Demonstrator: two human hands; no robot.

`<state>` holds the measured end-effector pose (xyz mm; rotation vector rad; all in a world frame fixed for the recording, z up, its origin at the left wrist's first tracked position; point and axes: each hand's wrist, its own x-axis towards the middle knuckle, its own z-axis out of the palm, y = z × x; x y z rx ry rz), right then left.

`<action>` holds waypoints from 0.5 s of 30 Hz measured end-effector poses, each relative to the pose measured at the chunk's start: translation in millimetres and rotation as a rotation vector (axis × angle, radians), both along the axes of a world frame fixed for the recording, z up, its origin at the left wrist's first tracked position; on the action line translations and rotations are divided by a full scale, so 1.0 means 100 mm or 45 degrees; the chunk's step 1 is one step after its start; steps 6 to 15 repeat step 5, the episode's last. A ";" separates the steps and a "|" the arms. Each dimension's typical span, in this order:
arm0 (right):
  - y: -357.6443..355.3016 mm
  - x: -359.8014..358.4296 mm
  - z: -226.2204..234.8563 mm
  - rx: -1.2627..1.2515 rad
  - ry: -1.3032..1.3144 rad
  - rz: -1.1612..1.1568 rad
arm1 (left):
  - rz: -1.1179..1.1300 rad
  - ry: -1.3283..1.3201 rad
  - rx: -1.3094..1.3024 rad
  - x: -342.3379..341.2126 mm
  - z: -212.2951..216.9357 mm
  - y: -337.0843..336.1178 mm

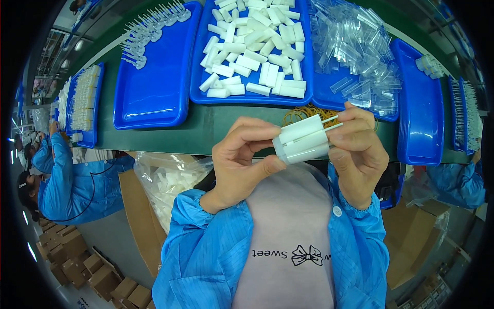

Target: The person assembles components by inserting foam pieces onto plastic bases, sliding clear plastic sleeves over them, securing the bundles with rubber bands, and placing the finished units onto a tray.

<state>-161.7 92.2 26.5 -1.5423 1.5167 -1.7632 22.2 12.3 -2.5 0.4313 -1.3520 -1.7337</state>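
Above the front edge of the table I hold a cluster of white plastic tubes, lying sideways and slightly tilted. My left hand grips its left end between thumb and fingers, around a translucent end piece. Thin white rods stick out of the right end. My right hand has its fingertips closed at these rods; its exact hold on them is partly hidden. Behind the cluster lies a heap of tan rubber bands.
Ahead stand a blue tray of white tube pieces and another of clear plastic strips. Left is a tray with pronged white parts; right, a tray with small pale parts. Cardboard boxes flank me. A co-worker sits left.
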 end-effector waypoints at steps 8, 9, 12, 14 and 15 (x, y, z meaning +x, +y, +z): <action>0.01 -0.02 -0.01 0.011 0.013 -0.037 | -0.015 -0.001 0.055 -0.02 -0.01 -0.02; 0.01 -0.02 -0.01 0.011 0.013 -0.037 | -0.015 -0.001 0.055 -0.02 -0.01 -0.02; 0.01 -0.02 -0.01 0.011 0.013 -0.037 | -0.015 -0.001 0.055 -0.02 -0.01 -0.02; 0.01 -0.02 -0.01 0.011 0.013 -0.037 | -0.015 -0.001 0.055 -0.02 -0.01 -0.02; 0.01 -0.02 -0.01 0.011 0.013 -0.037 | -0.015 -0.001 0.055 -0.02 -0.01 -0.02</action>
